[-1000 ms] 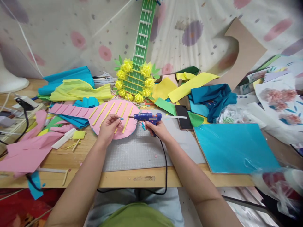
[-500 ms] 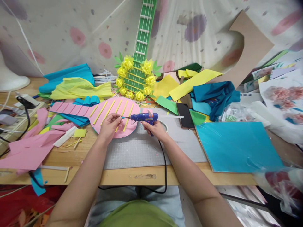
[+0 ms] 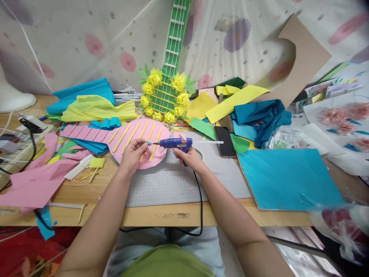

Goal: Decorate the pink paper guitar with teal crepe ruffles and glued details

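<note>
My right hand [image 3: 186,155] is wrapped round the handle of a blue hot glue gun [image 3: 175,143], a white glue stick [image 3: 211,142] poking out of its back. The nozzle points left, toward my left hand [image 3: 135,150]. Between the fingertips of that hand is a small blue piece [image 3: 149,143], with the nozzle tip at or very near it; what the piece is I cannot make out. Below both hands lies a pink guitar-shaped cutout [image 3: 154,157] with slanted yellow strips on its body and pink strips along its neck.
A grey cutting mat [image 3: 170,188] covers the table's middle. A green paper guitar [image 3: 170,82] with yellow flowers leans at the back. A phone [image 3: 225,141] and blue board [image 3: 291,179] lie right, pink paper [image 3: 40,182] left. The gun's black cord [image 3: 201,207] hangs over the front edge.
</note>
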### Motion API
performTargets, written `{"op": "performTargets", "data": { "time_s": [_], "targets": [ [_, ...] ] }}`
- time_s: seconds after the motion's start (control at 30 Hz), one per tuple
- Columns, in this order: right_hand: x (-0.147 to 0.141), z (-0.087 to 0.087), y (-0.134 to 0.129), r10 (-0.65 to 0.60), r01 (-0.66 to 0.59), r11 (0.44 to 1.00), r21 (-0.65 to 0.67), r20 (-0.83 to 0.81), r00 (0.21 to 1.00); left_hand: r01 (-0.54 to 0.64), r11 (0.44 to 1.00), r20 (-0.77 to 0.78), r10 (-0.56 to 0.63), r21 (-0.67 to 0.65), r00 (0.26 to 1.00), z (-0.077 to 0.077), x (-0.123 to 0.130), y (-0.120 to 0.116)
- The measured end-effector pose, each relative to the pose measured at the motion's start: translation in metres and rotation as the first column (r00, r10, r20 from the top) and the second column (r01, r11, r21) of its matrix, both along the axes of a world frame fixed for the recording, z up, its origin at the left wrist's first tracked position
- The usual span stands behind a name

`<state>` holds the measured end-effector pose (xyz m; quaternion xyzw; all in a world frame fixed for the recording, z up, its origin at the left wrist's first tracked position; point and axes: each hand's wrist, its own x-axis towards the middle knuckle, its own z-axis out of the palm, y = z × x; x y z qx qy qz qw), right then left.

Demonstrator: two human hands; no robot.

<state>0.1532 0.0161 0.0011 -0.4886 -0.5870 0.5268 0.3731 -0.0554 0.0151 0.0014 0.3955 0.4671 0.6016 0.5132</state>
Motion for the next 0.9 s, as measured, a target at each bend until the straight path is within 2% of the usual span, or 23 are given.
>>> {"op": "performTargets", "data": {
  "time_s": [0.9],
  "targets": [
    [-0.0006, 0.0029, -0.0006, -0.009, 0.009, 1.000, -0.003, 0.030, 1.000, -0.015, 1.000, -0.037, 0.015, -0.001, 0.999, -0.0010, 0.0002, 0.0007]
  ]
}}
